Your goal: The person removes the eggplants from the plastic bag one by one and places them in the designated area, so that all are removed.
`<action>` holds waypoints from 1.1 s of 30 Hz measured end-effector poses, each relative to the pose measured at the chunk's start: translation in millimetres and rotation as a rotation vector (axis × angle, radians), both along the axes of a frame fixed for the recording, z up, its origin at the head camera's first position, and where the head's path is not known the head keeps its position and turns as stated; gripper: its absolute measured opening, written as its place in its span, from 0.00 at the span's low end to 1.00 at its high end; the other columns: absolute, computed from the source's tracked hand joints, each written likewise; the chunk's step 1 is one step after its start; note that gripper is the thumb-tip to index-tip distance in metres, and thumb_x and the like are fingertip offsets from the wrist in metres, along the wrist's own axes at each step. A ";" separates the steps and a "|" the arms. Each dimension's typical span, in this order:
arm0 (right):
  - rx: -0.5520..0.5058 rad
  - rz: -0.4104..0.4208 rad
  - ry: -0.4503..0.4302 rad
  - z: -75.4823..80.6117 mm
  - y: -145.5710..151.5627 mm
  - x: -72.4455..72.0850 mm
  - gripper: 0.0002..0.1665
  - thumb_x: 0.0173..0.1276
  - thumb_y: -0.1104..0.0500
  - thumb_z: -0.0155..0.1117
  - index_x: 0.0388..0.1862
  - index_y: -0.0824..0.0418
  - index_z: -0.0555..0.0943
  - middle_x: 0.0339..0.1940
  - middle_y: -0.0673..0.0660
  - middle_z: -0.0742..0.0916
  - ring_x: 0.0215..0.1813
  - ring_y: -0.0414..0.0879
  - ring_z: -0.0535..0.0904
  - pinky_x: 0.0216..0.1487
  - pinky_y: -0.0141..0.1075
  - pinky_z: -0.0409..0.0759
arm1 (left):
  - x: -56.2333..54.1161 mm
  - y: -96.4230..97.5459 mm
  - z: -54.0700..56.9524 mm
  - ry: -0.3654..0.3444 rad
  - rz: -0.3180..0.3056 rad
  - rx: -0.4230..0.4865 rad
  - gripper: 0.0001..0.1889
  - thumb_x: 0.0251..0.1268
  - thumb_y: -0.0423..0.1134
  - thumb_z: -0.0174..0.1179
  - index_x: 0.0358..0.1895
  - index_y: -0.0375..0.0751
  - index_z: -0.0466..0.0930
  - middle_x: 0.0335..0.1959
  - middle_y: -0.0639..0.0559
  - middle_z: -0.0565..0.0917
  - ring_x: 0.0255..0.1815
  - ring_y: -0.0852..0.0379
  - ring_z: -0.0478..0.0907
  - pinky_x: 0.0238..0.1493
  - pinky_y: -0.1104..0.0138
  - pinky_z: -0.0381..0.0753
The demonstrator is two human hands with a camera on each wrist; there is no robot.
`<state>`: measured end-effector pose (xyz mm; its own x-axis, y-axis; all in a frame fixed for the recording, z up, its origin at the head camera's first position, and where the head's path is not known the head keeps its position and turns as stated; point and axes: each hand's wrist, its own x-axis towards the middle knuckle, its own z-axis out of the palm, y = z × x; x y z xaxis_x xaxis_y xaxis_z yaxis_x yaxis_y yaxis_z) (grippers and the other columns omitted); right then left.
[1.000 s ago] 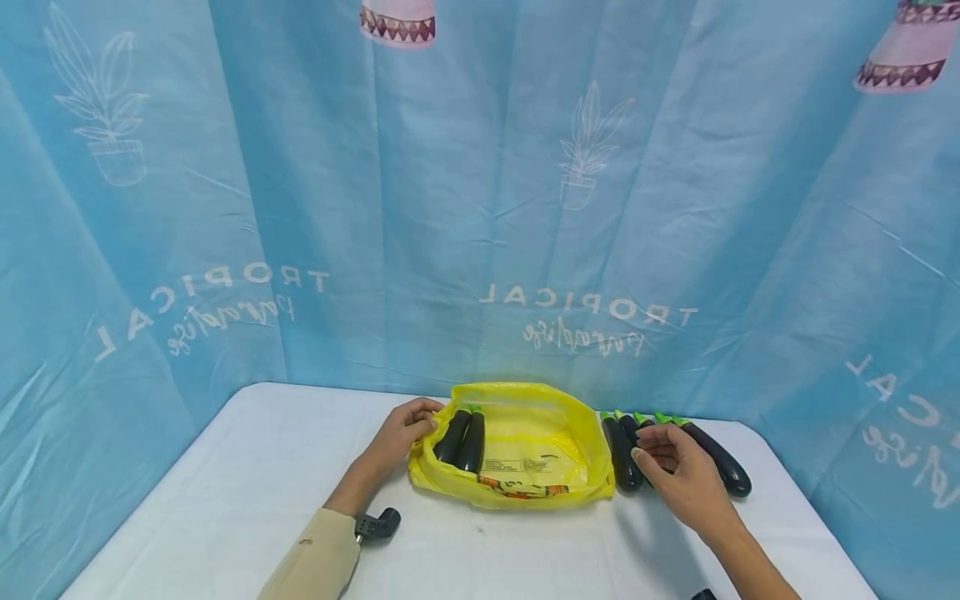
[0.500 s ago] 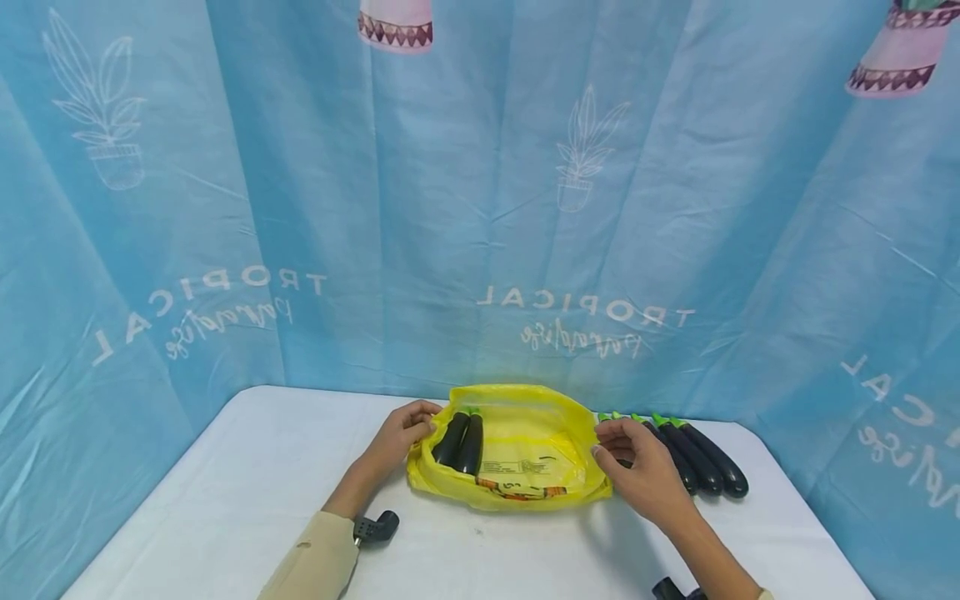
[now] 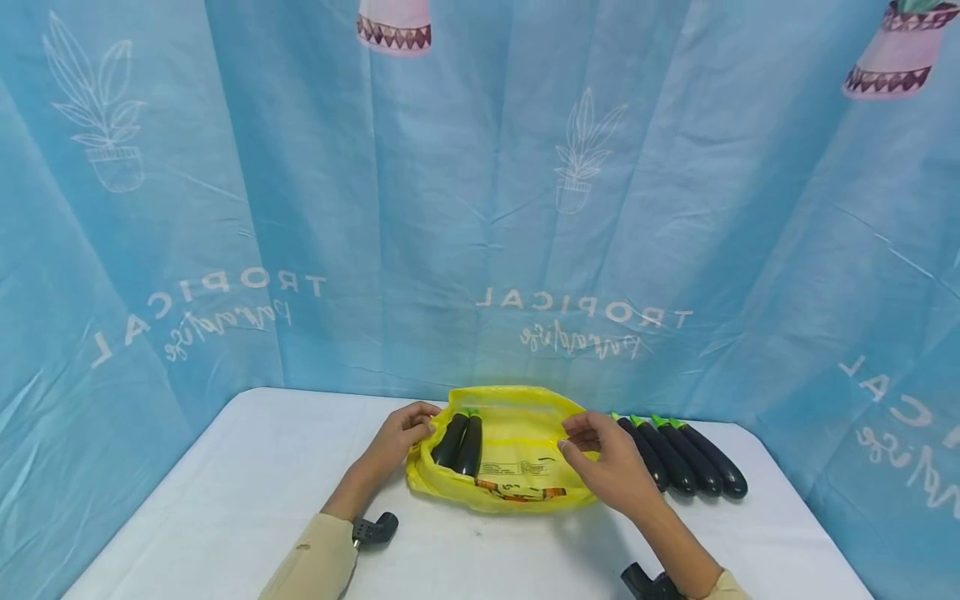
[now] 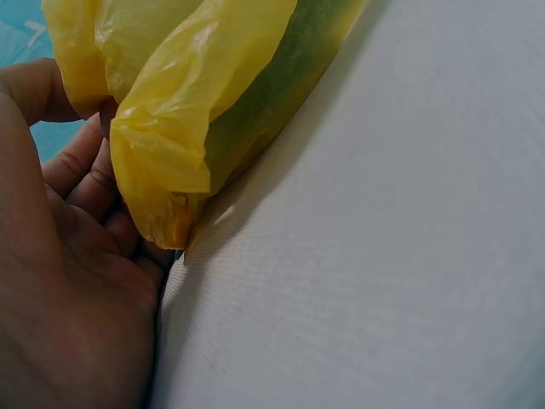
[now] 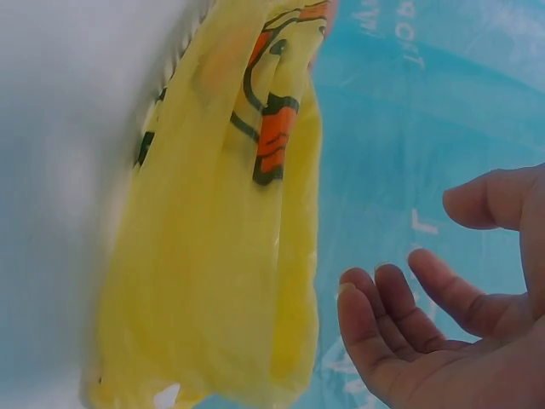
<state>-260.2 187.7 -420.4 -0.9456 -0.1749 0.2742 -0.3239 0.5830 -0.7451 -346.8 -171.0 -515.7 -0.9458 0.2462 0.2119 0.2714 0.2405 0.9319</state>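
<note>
Yellow bag (image 3: 480,497) pinched at its left edge by the left hand (image 3: 397,437), relaxed right hand (image 3: 609,467) held at its right end
The bag is laid open on the white table (image 3: 247,500), with two dark eggplants (image 3: 469,446) set side by side inside its left end, green stems turned toward its back. The right hand is held loose, fingers lightly bent and thumb spread from them; in the right wrist view it is seen apart from the bag. To the right of the bag, a row of eggplants (image 3: 692,458) is laid, four visible; behind the bag, a blue curtain (image 3: 420,250) is hung
</note>
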 end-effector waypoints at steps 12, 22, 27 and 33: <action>-0.029 0.065 0.040 -6.4 -28.1 -14.9 0.12 0.74 0.60 0.71 0.54 0.56 0.83 0.47 0.51 0.85 0.47 0.40 0.83 0.54 0.37 0.84 | -0.9 -3.1 -0.7 -0.001 -0.002 -0.001 0.17 0.75 0.34 0.57 0.62 0.34 0.81 0.41 0.48 0.82 0.41 0.55 0.77 0.44 0.69 0.79; -0.015 0.068 0.041 -13.7 -56.1 -28.6 0.12 0.72 0.60 0.73 0.51 0.58 0.84 0.45 0.53 0.86 0.44 0.41 0.83 0.51 0.38 0.85 | -1.8 -0.1 -0.6 -0.004 -0.008 -0.006 0.16 0.76 0.34 0.56 0.62 0.36 0.81 0.41 0.48 0.82 0.41 0.54 0.77 0.44 0.68 0.79; 0.012 0.084 0.036 -18.2 -70.1 -32.5 0.12 0.71 0.59 0.73 0.51 0.59 0.84 0.46 0.54 0.86 0.44 0.43 0.84 0.50 0.40 0.85 | -1.0 0.4 -0.4 -0.010 -0.013 -0.006 0.16 0.76 0.33 0.56 0.62 0.36 0.81 0.41 0.47 0.82 0.41 0.54 0.77 0.45 0.68 0.79; 0.038 0.098 0.011 -23.3 -87.9 -34.8 0.14 0.72 0.57 0.71 0.53 0.59 0.82 0.50 0.60 0.84 0.46 0.50 0.84 0.51 0.46 0.85 | -0.4 -0.3 0.6 -0.013 -0.016 -0.003 0.16 0.76 0.33 0.56 0.62 0.35 0.81 0.42 0.46 0.82 0.41 0.54 0.78 0.44 0.68 0.79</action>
